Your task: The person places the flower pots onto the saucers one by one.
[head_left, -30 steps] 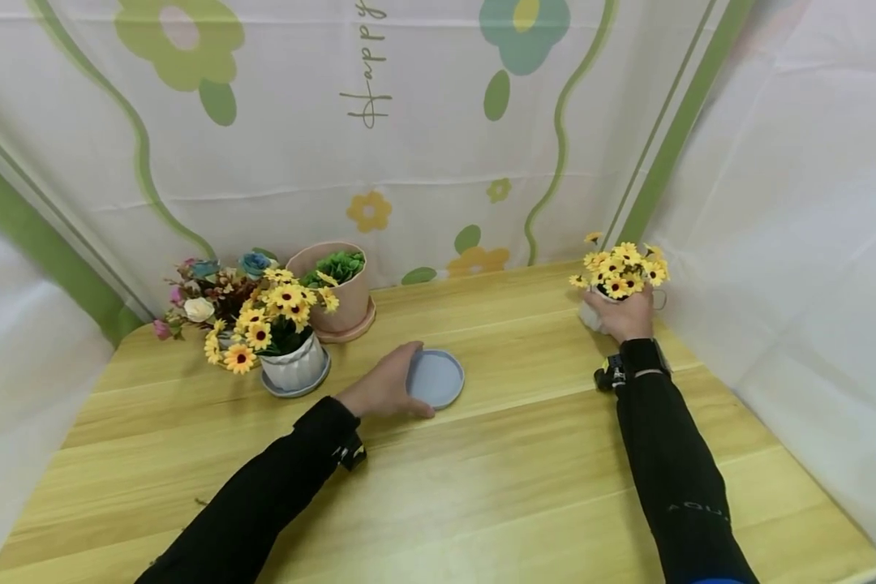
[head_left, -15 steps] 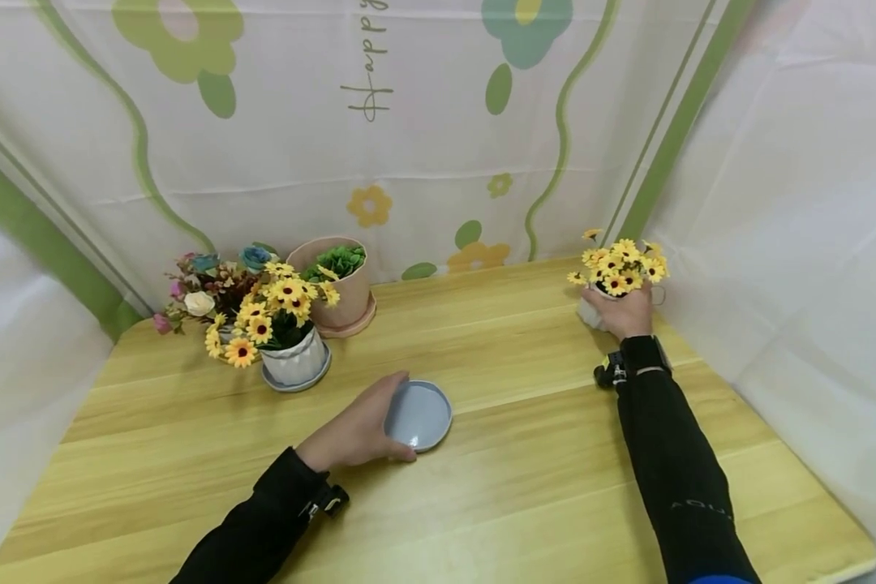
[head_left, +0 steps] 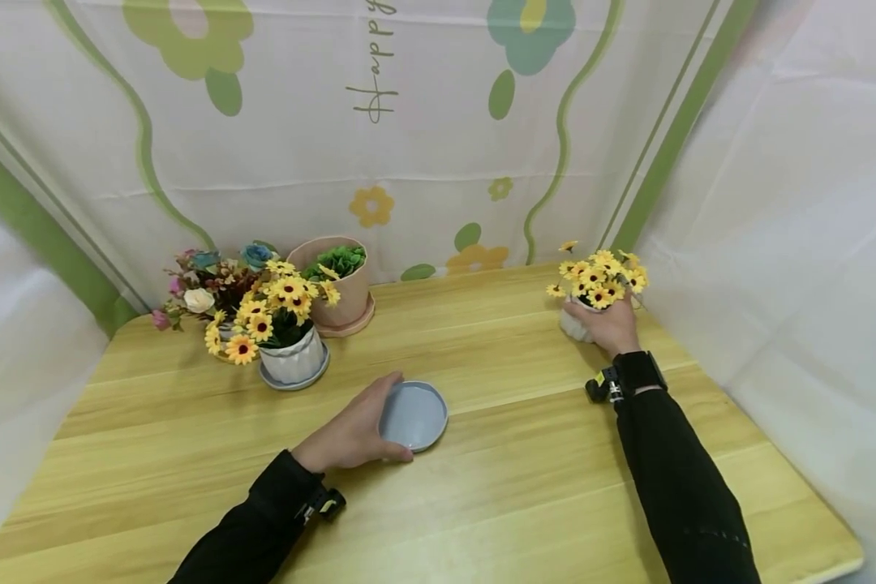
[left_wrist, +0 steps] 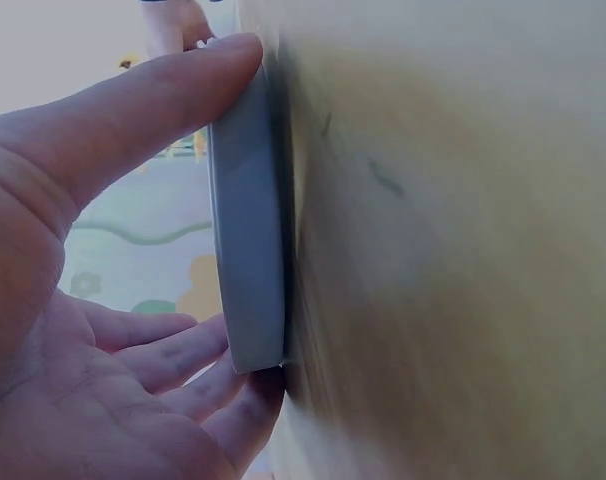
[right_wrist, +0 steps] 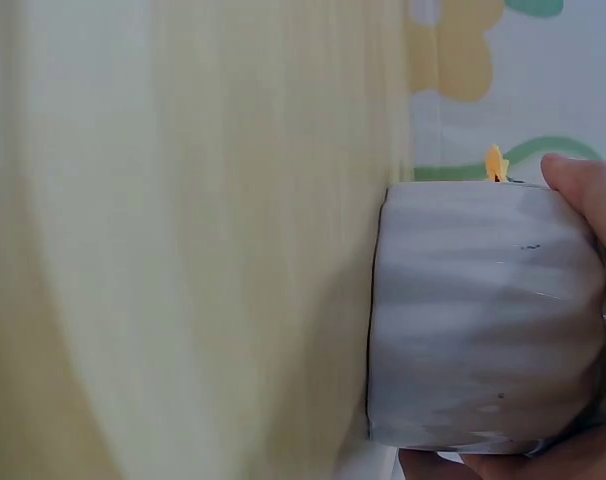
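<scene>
A round blue-grey saucer (head_left: 414, 417) is at the middle of the wooden table. My left hand (head_left: 354, 426) pinches it by its left side, thumb at the near rim and fingers at the far rim. In the left wrist view the saucer (left_wrist: 251, 220) stands edge-on close against the tabletop. At the back right, my right hand (head_left: 611, 324) grips a small white ribbed flowerpot (head_left: 575, 327) with yellow daisy-like flowers (head_left: 602, 276). The right wrist view shows this pot's side (right_wrist: 488, 315), with the thumb and fingers at its rim. Whether its base touches the table I cannot tell.
At the back left, a similar white pot (head_left: 294, 362) of yellow flowers stands on a blue-grey saucer (head_left: 314, 380). Behind it are a pink pot (head_left: 346, 302) with green leaves and a mixed bouquet (head_left: 208, 300). A printed curtain (head_left: 438, 122) backs the table (head_left: 511, 503).
My left hand has drawn the saucer nearer and slightly left, mostly in the first half second. Lately my right hand has shifted left and slightly nearer with the flowerpot.
</scene>
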Demonstrator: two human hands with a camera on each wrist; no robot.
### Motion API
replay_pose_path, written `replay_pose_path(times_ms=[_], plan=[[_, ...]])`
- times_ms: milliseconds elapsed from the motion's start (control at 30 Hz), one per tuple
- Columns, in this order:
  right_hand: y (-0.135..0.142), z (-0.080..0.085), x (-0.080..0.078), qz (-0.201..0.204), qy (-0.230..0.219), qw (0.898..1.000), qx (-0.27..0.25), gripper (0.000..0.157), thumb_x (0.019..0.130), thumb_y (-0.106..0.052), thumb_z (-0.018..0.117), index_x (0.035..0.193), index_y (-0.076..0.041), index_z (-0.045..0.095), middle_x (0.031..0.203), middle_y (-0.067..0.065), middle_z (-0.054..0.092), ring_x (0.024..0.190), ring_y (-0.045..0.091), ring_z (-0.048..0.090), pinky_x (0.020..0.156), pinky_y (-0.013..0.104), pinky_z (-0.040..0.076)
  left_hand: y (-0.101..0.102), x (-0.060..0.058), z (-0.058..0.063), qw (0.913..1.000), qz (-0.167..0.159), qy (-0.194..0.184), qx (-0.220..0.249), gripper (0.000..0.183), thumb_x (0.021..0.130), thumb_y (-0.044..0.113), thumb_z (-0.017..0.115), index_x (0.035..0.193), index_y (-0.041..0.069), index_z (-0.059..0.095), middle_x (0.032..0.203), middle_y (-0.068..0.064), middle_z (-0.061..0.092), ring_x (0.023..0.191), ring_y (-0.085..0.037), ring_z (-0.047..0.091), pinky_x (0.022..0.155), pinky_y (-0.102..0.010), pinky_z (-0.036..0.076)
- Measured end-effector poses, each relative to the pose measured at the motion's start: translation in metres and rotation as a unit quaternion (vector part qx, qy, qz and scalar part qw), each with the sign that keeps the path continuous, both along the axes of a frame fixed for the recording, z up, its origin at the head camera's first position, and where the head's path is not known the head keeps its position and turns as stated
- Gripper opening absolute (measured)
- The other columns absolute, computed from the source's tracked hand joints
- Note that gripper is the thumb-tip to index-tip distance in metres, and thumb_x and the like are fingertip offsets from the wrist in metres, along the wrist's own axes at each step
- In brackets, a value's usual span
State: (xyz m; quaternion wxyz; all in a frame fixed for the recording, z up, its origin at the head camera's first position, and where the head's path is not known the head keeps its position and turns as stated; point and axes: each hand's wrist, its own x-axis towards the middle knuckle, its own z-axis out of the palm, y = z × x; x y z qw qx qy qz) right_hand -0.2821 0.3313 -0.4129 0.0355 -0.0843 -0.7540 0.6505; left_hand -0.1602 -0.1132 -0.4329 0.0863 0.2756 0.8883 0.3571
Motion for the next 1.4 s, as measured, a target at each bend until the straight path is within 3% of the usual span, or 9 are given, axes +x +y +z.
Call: replay_pose_path(times_ms=[33,67,100,167,267,500,867,1133,1400], plan=[[-0.001,-0.003,-0.001,0.006,0.01,1.0,0.024,0.115,0.084,-0.041,0.071,0.145,-0.023,-0.025,0.148,0.013,0.031,0.134,0.022,0.033,0.103,0.03,0.033,-0.001,0.0,0.0,1.0,0.0,-0.001,0.0,0.114,0.066,0.044,0.085,0.15,0.006,0.018,0.148,-0.01,0.028,0.13,-0.025,0.033,0.099,-0.043,0.035],[-0.003,-0.006,-0.001,-0.003,0.012,0.994,0.111,0.116,0.081,-0.046,0.072,0.148,-0.017,-0.018,0.145,0.013,0.036,0.132,0.023,0.035,0.102,0.031,0.034,-0.001,0.0,0.001,1.0,0.001,-0.002,-0.001,0.114,0.066,0.043,0.085,0.15,0.006,0.018,0.148,-0.009,0.028,0.13,-0.025,0.033,0.099,-0.042,0.035],[-0.005,-0.008,-0.001,0.001,0.025,0.993,0.114,0.112,0.08,-0.045,0.073,0.151,-0.019,-0.009,0.148,0.011,0.033,0.132,0.024,0.037,0.103,0.036,0.033,-0.002,0.001,0.001,1.0,0.001,-0.002,-0.001,0.114,0.066,0.043,0.085,0.15,0.006,0.018,0.148,-0.01,0.028,0.13,-0.025,0.033,0.099,-0.042,0.035],[-0.008,-0.012,-0.001,-0.011,0.047,0.981,0.186,0.102,0.077,-0.047,0.076,0.153,-0.021,0.013,0.148,0.006,0.033,0.132,0.024,0.035,0.105,0.038,0.029,-0.002,0.001,0.001,1.0,0.001,-0.002,0.0,0.113,0.066,0.043,0.085,0.15,0.006,0.018,0.147,-0.01,0.028,0.129,-0.025,0.034,0.099,-0.042,0.035],[-0.014,-0.014,0.0,-0.008,0.065,0.978,0.196,0.09,0.076,-0.045,0.077,0.149,-0.025,0.028,0.146,0.002,0.037,0.131,0.023,0.034,0.105,0.04,0.029,-0.002,0.001,0.001,1.0,0.0,-0.001,0.004,0.113,0.066,0.042,0.085,0.15,0.006,0.018,0.147,-0.01,0.029,0.129,-0.026,0.034,0.099,-0.042,0.036],[-0.031,-0.018,0.005,0.019,0.098,0.979,0.178,0.084,0.075,-0.041,0.079,0.144,-0.033,0.032,0.141,-0.004,0.041,0.128,0.02,0.038,0.105,0.038,0.029,-0.001,0.001,-0.001,0.9999,0.003,-0.007,0.01,0.113,0.067,0.043,0.085,0.15,0.006,0.018,0.147,-0.009,0.028,0.129,-0.026,0.034,0.099,-0.042,0.035],[-0.074,-0.012,0.02,0.089,0.147,0.97,0.174,0.073,0.077,-0.032,0.08,0.139,-0.027,0.041,0.131,-0.004,0.048,0.123,0.018,0.043,0.104,0.036,0.029,-0.001,0.003,-0.001,0.9998,0.008,-0.011,0.011,0.114,0.066,0.042,0.085,0.15,0.007,0.017,0.148,-0.008,0.027,0.129,-0.025,0.034,0.098,-0.041,0.036],[-0.114,0.013,0.047,0.142,0.135,0.965,0.177,0.076,0.08,-0.026,0.078,0.143,-0.02,0.036,0.133,-0.002,0.047,0.124,0.019,0.042,0.104,0.035,0.029,0.0,0.003,0.0,0.9998,0.008,-0.015,0.009,0.114,0.067,0.042,0.085,0.151,0.007,0.016,0.148,-0.008,0.026,0.129,-0.024,0.033,0.1,-0.04,0.034],[-0.143,0.013,0.057,0.186,0.107,0.964,0.159,0.074,0.08,-0.028,0.077,0.142,-0.024,0.036,0.131,-0.005,0.048,0.121,0.015,0.045,0.101,0.031,0.033,-0.001,0.003,0.0,0.9997,0.011,-0.017,0.012,0.114,0.067,0.042,0.085,0.15,0.007,0.016,0.148,-0.008,0.026,0.129,-0.025,0.034,0.099,-0.04,0.035]])
